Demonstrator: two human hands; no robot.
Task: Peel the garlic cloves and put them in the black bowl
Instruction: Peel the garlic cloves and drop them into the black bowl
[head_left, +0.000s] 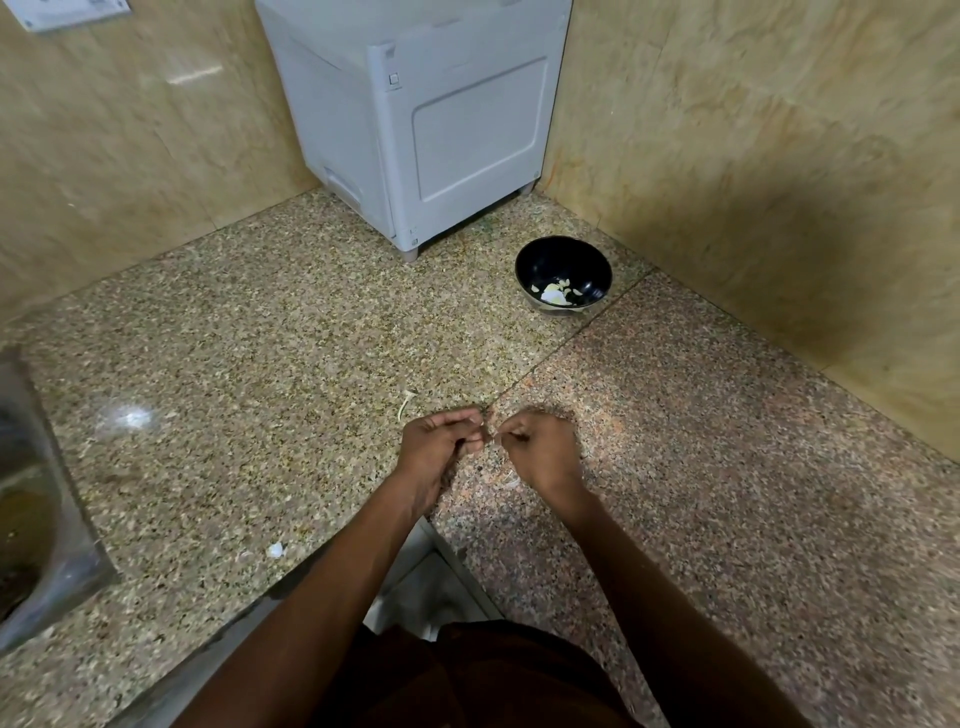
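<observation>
My left hand (440, 446) and my right hand (540, 451) meet over the granite counter (260, 364), fingers curled. Between their fingertips they pinch a small garlic clove (488, 439), mostly hidden by the fingers. The black bowl (563, 273) stands farther back to the right, near the corner, with several pale peeled cloves in its bottom. A thin garlic stem (406, 405) lies on the counter just beyond my left hand.
A grey appliance (415, 119) stands in the back corner against the tiled walls. A steel sink (31, 493) sits at the left edge. A scrap of white peel (275, 550) lies near the counter's front edge, and bits of skin lie under my hands.
</observation>
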